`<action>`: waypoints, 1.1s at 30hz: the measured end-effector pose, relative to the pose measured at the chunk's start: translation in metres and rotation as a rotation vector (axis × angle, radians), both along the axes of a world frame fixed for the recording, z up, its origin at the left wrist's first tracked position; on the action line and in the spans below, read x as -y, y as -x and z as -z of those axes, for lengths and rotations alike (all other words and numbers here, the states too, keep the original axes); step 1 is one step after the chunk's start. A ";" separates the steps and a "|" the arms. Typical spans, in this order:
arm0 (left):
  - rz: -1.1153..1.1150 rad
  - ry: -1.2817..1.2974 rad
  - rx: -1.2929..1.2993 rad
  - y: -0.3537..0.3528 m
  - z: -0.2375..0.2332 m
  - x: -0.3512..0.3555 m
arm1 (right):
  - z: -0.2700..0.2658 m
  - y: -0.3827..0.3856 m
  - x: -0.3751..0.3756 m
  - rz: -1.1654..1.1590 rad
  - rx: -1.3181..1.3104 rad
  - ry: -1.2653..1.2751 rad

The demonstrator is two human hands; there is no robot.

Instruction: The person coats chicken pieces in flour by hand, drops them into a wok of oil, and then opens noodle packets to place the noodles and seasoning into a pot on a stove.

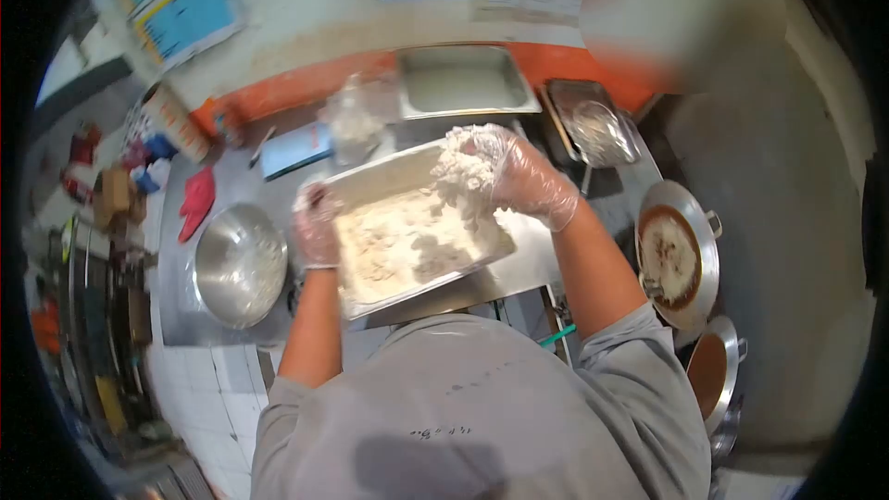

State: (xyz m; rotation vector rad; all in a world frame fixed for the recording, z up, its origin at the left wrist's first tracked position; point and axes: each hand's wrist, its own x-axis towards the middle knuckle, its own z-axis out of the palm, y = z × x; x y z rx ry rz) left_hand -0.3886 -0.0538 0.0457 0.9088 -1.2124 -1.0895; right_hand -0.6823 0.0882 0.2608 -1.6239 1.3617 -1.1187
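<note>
Two gloved hands work at the tray (426, 285), which sits on the tabletop (532, 264) close to its near edge. The left hand (317, 233) pinches the tray's left rim. The right hand (519, 176) has its grip pressed around a floury clump (458, 171), lifted over the far corner. Loose flour could shower past that rim, and a hard downward press might tip the tray off the edge.

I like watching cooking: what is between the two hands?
A tray full of white flour lies between the left hand and the right hand, in the head view.
</note>
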 end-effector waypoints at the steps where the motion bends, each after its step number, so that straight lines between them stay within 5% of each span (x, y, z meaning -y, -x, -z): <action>1: 0.018 -0.052 -0.026 0.000 -0.001 0.002 | -0.007 0.023 -0.013 0.028 -0.009 0.095; 4: 0.032 -0.139 -0.093 -0.007 0.001 0.006 | -0.038 0.102 -0.065 0.123 -0.164 0.007; 5: 0.031 -0.144 -0.075 -0.012 0.002 0.007 | -0.022 0.141 -0.075 0.163 -0.446 0.344; 7: 0.000 -0.169 -0.034 -0.019 -0.003 0.007 | -0.040 0.185 -0.122 0.251 -0.110 0.144; 11: -0.092 -0.183 -0.006 -0.034 -0.009 -0.008 | -0.039 0.277 -0.204 0.592 -0.433 0.021; 16: -0.213 -0.236 0.009 -0.037 -0.030 -0.042 | 0.021 0.386 -0.279 0.729 -0.646 -0.238; 18: -0.240 -0.241 0.061 -0.058 -0.020 -0.036 | 0.066 0.425 -0.307 0.839 -0.857 -0.364; 22: -0.243 -0.256 0.201 -0.063 -0.021 -0.042 | 0.177 0.519 -0.360 0.834 -0.807 -0.662; 27: -0.224 -0.207 0.384 -0.034 -0.034 -0.058 | 0.247 0.551 -0.386 0.784 -1.117 -0.789; 28: -0.196 -0.190 0.419 -0.030 -0.036 -0.058 | 0.250 0.558 -0.384 0.825 -0.974 -1.023; 30: -0.186 -0.198 0.458 -0.028 -0.033 -0.051 | 0.262 0.580 -0.388 0.945 -0.849 -1.038; 33: -0.137 -0.060 0.658 -0.057 -0.006 -0.024 | 0.187 0.551 -0.377 0.978 -0.848 -1.019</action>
